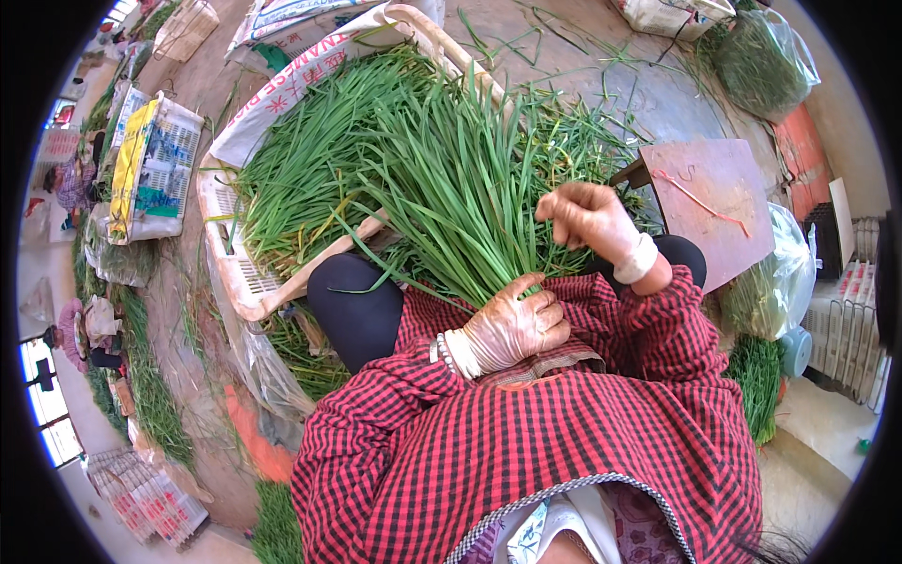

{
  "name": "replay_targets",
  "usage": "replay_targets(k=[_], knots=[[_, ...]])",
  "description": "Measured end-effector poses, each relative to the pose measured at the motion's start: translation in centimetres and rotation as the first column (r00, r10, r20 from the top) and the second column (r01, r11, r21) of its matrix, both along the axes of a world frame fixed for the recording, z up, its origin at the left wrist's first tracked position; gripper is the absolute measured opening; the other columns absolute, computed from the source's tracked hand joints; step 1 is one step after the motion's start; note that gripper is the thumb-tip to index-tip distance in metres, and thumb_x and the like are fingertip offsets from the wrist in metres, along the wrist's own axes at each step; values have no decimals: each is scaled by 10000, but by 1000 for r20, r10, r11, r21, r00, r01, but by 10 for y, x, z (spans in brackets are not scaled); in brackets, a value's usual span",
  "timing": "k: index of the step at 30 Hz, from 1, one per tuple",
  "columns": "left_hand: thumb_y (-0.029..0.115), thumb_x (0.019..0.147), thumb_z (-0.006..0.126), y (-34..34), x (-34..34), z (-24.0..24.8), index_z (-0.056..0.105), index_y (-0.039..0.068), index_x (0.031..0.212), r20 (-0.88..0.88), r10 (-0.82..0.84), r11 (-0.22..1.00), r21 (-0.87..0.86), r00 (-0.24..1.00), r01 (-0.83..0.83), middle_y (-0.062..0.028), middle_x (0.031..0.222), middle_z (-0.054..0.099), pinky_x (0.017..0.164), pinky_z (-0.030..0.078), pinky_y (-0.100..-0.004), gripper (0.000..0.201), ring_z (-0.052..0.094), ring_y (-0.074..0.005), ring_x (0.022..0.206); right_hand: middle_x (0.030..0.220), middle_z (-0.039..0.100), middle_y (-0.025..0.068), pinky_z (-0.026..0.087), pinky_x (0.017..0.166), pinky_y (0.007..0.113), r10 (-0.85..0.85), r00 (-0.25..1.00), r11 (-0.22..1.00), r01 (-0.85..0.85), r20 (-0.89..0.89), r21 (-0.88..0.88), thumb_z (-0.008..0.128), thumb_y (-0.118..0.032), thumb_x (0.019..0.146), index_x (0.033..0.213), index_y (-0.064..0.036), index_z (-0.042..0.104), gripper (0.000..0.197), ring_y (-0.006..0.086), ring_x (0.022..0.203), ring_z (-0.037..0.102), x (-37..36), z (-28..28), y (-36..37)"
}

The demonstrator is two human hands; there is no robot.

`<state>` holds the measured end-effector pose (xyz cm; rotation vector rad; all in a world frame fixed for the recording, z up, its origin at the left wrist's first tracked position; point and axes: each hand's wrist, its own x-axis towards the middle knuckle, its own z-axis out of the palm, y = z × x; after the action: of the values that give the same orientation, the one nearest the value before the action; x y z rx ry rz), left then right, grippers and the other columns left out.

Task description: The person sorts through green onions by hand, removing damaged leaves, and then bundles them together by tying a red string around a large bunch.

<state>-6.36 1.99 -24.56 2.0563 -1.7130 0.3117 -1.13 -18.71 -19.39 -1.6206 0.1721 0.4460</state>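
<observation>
My left hand (517, 329), in a pale, thin glove, is closed round the lower ends of a bunch of green chives (460, 211) at my lap. The long leaves fan out away from me. Just right of the bunch, my right hand (592, 224), gloved too, is raised with its fingers curled together. Whatever it may pinch is too small to make out. Past my left knee, a white plastic crate (268, 299) lined with a white sack (282, 105) is heaped with more chives (315, 155).
Right of my knee stands a small brown table (709, 254) with a pinkish-red string (705, 201) on it. Loose chives (578, 141) lie beyond the bunch. A filled clear bag (766, 70) stands at far right, a yellow-and-white crate (141, 169) at left.
</observation>
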Motion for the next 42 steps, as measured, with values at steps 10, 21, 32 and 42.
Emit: replay_targets(k=[10,21,32,42], knots=[[209,787,601,1,0,10,622,192,1015,17,52,999,-7,999,-52,10,931,613,1085,422,-511,230,619,-194,1084,741,625,-22,438,507,209,39,998,999,-40,55,25,616,-269,1005,916,-37,655,251,41,580,550,-17,5,7],[122,768,756,3,23,63,631,197,1089,-160,185,960,-180,970,-213,32,1056,703,1179,288,-556,353,645,-225,1175,1508,371,282,337,1157,429,210,816,685,270,539,-677,815,-222,740,1495,64,280,969,392,1413,377,-40,-22,-72],[-45,798,785,-38,42,214,369,43,1462,-733,-420,380,-678,536,-629,-105,1243,601,985,502,-318,789,605,-190,1111,1337,528,223,409,1070,492,-100,352,938,346,931,-30,832,-232,671,1442,-29,384,915,436,1224,527,2,101,72],[190,797,839,-3,89,202,320,0,1526,-838,-30,900,-259,544,-349,-148,1455,505,1158,332,-382,914,465,-244,1357,1271,602,47,483,963,326,103,870,798,-362,482,482,823,-140,774,1424,-70,452,751,153,1115,582,-12,101,13]])
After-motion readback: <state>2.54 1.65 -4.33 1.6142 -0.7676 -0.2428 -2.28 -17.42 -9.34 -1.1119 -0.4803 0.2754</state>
